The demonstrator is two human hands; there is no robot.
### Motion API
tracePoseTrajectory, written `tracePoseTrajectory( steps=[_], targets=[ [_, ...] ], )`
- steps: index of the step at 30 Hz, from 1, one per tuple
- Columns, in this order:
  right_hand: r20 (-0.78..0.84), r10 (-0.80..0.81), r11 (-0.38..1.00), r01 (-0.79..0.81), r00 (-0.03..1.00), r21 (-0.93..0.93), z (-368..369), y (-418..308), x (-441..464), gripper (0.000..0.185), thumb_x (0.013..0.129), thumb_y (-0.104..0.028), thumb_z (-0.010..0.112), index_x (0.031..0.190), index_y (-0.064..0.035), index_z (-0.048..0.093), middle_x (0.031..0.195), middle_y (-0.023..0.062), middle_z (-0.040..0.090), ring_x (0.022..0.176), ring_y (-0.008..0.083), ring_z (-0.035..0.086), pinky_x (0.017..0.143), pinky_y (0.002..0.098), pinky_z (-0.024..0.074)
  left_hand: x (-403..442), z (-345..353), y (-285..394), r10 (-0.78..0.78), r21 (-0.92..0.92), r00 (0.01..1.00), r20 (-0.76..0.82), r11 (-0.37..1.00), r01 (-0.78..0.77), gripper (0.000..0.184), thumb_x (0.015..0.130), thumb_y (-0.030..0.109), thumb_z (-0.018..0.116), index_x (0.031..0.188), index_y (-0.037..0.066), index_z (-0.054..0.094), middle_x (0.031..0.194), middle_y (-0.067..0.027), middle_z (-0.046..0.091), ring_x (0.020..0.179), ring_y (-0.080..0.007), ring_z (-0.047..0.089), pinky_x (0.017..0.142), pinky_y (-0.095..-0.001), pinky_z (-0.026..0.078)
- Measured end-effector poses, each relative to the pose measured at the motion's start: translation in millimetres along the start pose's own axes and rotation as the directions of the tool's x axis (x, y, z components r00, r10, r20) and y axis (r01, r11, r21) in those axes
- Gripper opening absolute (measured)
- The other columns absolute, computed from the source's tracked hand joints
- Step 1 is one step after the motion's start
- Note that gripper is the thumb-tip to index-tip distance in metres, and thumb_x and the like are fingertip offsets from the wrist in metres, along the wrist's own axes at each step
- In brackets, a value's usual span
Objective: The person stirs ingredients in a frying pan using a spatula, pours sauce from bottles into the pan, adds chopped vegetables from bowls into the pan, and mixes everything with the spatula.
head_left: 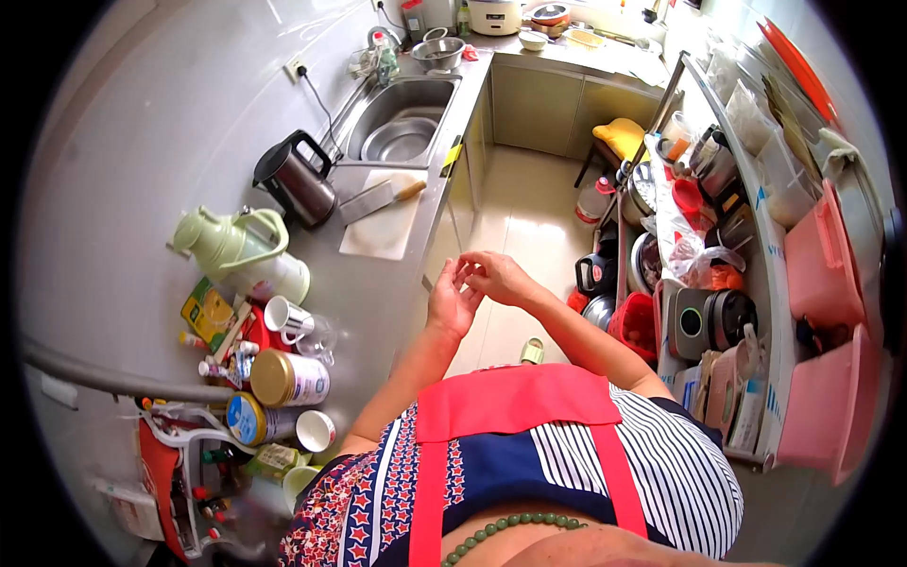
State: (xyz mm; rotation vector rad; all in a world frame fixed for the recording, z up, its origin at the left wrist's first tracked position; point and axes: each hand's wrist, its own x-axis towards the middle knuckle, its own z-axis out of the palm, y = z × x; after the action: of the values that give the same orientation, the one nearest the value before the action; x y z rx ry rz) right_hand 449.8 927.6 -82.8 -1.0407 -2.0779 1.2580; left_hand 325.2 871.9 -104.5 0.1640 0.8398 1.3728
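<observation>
My left hand is held out in front of my body with its palm turned up and fingers loosely bent. My right hand meets it at the fingertips, its fingers bent but not closed into a fist. No object shows between the two hands. They hover over the floor beside the counter edge. Nearest on the counter is a white cutting board, on which lies a cleaver with a wooden handle.
Along the left counter stand a kettle, a green thermos jug, a white mug and cans. Beyond the board is a sink holding a metal basin. A loaded shelf rack lines the right.
</observation>
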Motion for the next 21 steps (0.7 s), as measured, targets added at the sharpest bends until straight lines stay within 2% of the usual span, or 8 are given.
tracePoseTrajectory(
  steps=[3,5,6,9,12,15,18,21],
  targets=[
    [-0.032,0.008,1.0,-0.009,0.999,-0.008,-64,34,36,0.032,0.078,-0.012,0.06,0.108,-0.0006,0.061,0.099,0.0177,0.064,0.09,0.0287,0.064,0.079,0.0348,0.0513,62,46,-12,-0.049,-0.008,0.998,0.03,0.999,0.049,0.04,0.097,0.039,0.041,0.119,0.007,0.049,0.113,-0.0054,0.054,0.106,-0.0213,0.052,0.094,-0.0377,0.044],
    [-0.041,0.057,0.995,-0.054,0.998,0.081,-99,59,54,0.031,0.079,-0.013,0.061,0.107,0.0001,0.061,0.097,0.0174,0.066,0.087,0.0269,0.065,0.077,0.0339,0.052,107,66,-20,-0.062,-0.014,0.995,0.083,0.998,0.064,0.039,0.097,0.039,0.041,0.118,0.007,0.049,0.112,-0.0066,0.055,0.105,-0.0215,0.053,0.092,-0.0379,0.046],
    [-0.048,0.092,0.988,-0.086,0.995,0.126,-112,70,62,0.031,0.078,-0.013,0.061,0.107,0.0,0.061,0.096,0.017,0.066,0.086,0.0264,0.066,0.076,0.0337,0.0521,121,76,-25,-0.093,-0.013,0.994,0.053,0.995,0.094,0.04,0.097,0.039,0.041,0.118,0.006,0.049,0.112,-0.0073,0.055,0.105,-0.0218,0.054,0.091,-0.0381,0.046],
    [-0.054,0.099,0.994,-0.097,0.994,0.049,-146,103,87,0.03,0.078,-0.012,0.061,0.106,0.0001,0.062,0.093,0.0161,0.067,0.084,0.0261,0.066,0.075,0.0337,0.0523,170,101,-36,-0.153,0.002,0.988,-0.003,0.988,0.153,0.04,0.097,0.04,0.04,0.118,0.007,0.049,0.112,-0.0096,0.055,0.102,-0.0237,0.055,0.089,-0.0392,0.047],
    [-0.039,0.115,0.991,-0.112,0.993,0.078,-177,134,121,0.029,0.078,-0.012,0.061,0.105,-0.0001,0.062,0.092,0.0164,0.067,0.083,0.0267,0.066,0.075,0.0344,0.0523,230,116,-40,-0.216,-0.02,0.976,-0.038,0.976,0.215,0.04,0.097,0.04,0.039,0.118,0.007,0.049,0.112,-0.0093,0.055,0.101,-0.0245,0.056,0.089,-0.0396,0.047],
    [-0.042,0.126,0.992,-0.126,0.991,0.002,-209,163,167,0.028,0.078,-0.012,0.061,0.103,0.0002,0.062,0.092,0.0171,0.067,0.084,0.0279,0.066,0.076,0.0355,0.0521,293,133,-36,-0.247,-0.016,0.969,-0.011,0.969,0.246,0.039,0.097,0.04,0.039,0.117,0.008,0.049,0.111,-0.0091,0.055,0.101,-0.0248,0.056,0.088,-0.0392,0.047],
    [0.016,0.093,0.993,-0.092,0.996,-0.077,-250,195,224,0.032,0.08,-0.015,0.062,0.109,-0.0005,0.06,0.098,0.0161,0.066,0.089,0.0265,0.065,0.079,0.0349,0.051,372,150,-28,-0.281,-0.034,0.955,0.093,0.958,0.285,0.039,0.097,0.04,0.039,0.116,0.007,0.049,0.11,-0.0098,0.056,0.101,-0.025,0.056,0.088,-0.0389,0.047],
    [-0.061,0.163,0.984,-0.167,0.985,-0.056,-286,225,287,0.033,0.079,-0.015,0.062,0.108,0.0001,0.061,0.095,0.0176,0.066,0.088,0.0279,0.065,0.079,0.0349,0.0511,452,174,-13,-0.34,-0.014,0.938,0.063,0.94,0.342,0.038,0.097,0.04,0.04,0.115,0.008,0.05,0.109,-0.0101,0.056,0.101,-0.0242,0.055,0.089,-0.0385,0.046]
  ],
)
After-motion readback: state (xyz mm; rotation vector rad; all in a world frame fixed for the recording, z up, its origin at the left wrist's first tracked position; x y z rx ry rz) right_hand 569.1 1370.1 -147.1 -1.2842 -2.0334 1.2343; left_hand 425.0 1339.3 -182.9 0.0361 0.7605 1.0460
